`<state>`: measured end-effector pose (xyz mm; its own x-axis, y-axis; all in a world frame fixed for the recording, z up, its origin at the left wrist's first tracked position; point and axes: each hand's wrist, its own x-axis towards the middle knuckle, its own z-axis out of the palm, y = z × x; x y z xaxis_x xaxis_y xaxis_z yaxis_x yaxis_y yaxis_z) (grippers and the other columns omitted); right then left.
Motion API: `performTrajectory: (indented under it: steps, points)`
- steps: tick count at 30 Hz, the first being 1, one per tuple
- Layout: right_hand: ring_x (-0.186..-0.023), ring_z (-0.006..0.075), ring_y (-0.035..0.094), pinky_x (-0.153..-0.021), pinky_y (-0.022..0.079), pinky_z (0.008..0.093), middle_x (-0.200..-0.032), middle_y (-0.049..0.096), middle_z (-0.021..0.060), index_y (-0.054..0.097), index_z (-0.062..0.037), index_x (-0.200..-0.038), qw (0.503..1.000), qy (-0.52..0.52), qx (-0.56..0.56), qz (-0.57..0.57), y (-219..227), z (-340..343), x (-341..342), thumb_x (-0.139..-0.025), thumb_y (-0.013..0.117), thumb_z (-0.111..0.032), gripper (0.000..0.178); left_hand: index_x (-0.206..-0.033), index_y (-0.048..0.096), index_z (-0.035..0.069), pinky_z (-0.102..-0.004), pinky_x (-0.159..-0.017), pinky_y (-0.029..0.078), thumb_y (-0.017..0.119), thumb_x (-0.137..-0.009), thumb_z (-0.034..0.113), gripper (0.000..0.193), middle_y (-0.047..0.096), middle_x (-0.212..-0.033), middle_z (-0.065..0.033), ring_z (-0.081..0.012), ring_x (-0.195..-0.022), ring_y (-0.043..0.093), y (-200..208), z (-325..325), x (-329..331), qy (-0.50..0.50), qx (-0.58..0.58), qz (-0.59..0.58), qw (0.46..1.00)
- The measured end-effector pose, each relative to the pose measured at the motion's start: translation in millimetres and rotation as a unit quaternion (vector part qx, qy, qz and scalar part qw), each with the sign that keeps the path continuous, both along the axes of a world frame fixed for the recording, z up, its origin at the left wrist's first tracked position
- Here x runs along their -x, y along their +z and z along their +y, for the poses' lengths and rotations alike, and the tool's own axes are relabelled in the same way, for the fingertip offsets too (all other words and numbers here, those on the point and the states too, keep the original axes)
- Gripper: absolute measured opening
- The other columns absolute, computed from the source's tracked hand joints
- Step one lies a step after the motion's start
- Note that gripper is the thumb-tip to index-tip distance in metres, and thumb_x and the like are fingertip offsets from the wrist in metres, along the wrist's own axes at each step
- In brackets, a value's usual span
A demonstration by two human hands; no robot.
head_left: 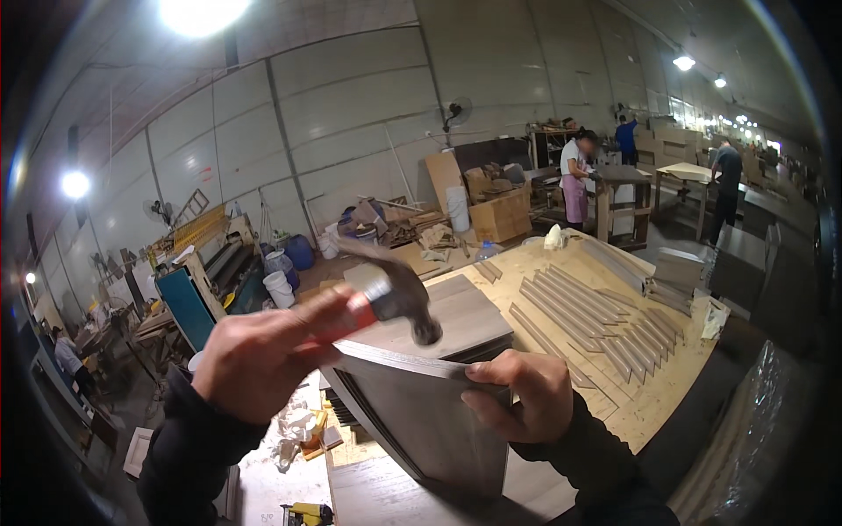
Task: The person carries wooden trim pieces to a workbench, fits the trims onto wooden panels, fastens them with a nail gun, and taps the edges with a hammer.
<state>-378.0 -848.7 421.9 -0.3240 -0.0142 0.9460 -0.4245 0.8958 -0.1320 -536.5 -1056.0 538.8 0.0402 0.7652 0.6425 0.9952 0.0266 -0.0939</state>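
My left hand [250, 355] is wrapped round the red handle of a claw hammer [402, 302]. The hammer's metal head hangs just above the top edge of a grey wood-grain framed panel [438, 421], slightly blurred. That panel stands tilted on its edge over the bench. At its upper right corner, my right hand [531, 394] pinches the edge between thumb and fingers. Behind the panel lies a stack of flat grey wood-grain boards [447, 307].
Mitred grey strips [561, 307] lie in rows on the plywood bench [649, 421] to the right. A yellow-and-black tool [307, 513] sits at the near left, below crumpled scraps [294, 434]. Co-workers [576, 180] stand at benches farther back. Plastic-wrapped material [745, 438] is at the right.
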Motion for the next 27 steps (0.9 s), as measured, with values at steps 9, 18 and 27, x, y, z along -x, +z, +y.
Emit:
performTrajectory:
  steps: [9, 18, 27]
  points:
    - [-0.056, 0.0225, 0.061, -0.049, 0.049, 0.0307, -0.07, 0.06, 0.0101, 0.056, -0.0051, -0.1, 0.999, 0.042, 0.028, 0.017, -9, 5, 6, -0.075, 0.072, -0.004, 0.03, -0.129, 0.053, 0.009, -0.032, -0.072, 0.055, 0.071, -0.077, 0.006, 0.056, 0.069, -0.096, -0.0159, -0.0274, -0.082, 0.07, -4, -2, -8, -0.011, 0.109, -0.062, 0.992]
    - [-0.062, 0.0167, 0.065, -0.055, 0.052, 0.0268, -0.081, 0.064, 0.0097, 0.046, -0.0041, -0.099, 0.993, 0.028, 0.107, 0.041, -26, -1, 7, -0.076, 0.076, -0.013, 0.039, -0.128, 0.056, 0.012, -0.0321, -0.072, 0.056, 0.072, -0.076, 0.006, 0.054, 0.069, -0.095, -0.0129, -0.0239, -0.083, 0.069, -4, 4, -14, -0.042, 0.062, -0.143, 0.987]
    - [-0.059, 0.0212, 0.066, -0.054, 0.053, 0.0288, -0.076, 0.063, 0.0114, 0.049, -0.0013, -0.1, 0.987, 0.025, 0.16, -0.02, -18, -6, 6, -0.078, 0.075, -0.022, 0.04, -0.128, 0.055, 0.01, -0.0328, -0.068, 0.056, 0.072, -0.075, 0.008, 0.056, 0.069, -0.094, -0.0147, -0.0269, -0.08, 0.069, 1, 9, -16, -0.025, 0.037, -0.103, 0.994]
